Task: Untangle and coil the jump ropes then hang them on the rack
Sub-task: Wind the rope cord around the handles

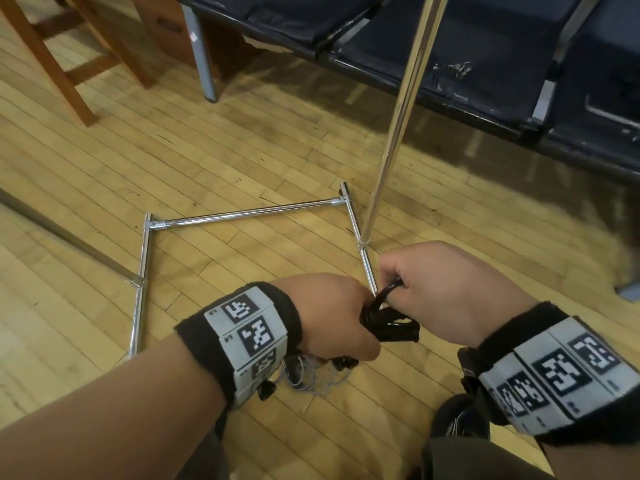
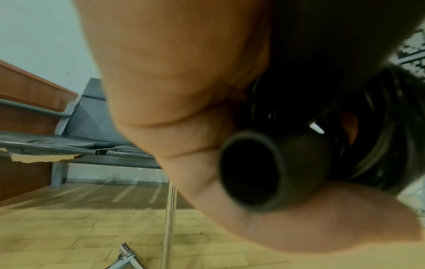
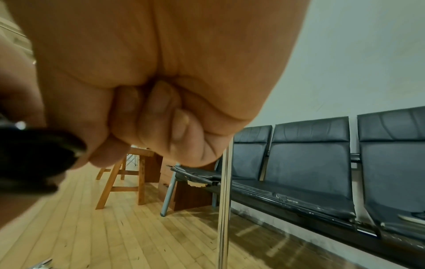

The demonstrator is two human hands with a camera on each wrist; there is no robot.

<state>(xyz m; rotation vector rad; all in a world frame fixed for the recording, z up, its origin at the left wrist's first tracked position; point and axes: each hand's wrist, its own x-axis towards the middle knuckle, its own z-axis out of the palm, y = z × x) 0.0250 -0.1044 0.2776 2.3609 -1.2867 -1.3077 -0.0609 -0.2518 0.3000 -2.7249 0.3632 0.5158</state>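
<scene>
Gripping a bundle of black rope (image 1: pixel 388 322), the left hand (image 1: pixel 332 317) has its fingers curled around the coils just in front of the chrome rack (image 1: pixel 249 213), whose base frame lies on the wooden floor (image 1: pixel 104 161). The right hand (image 1: pixel 450 292) sits just beside the left one and pinches a loop of the same black rope between thumb and fingers. A second rope (image 1: pixel 311 375), thin and grey with dark handles, lies in a tangle on the floor below the left wrist, on the near side of the rack's base. A row of dark seats (image 1: pixel 485 64) stands beyond the rack's upright pole.

From the left wrist, the left hand (image 2: pixel 184 109) wraps a black handle (image 2: pixel 271 171) whose hollow end faces the camera, with glossy rope coils (image 2: pixel 379 136) behind it.

From the right wrist, the right hand (image 3: pixel 161 81) shows its fingers (image 3: pixel 158 102) curled tight into the palm; the black rope (image 3: pixel 34 152) is a blurred dark shape at the left edge. The rack's pole (image 3: pixel 224 209) rises in front of the seats (image 3: pixel 310 154).
</scene>
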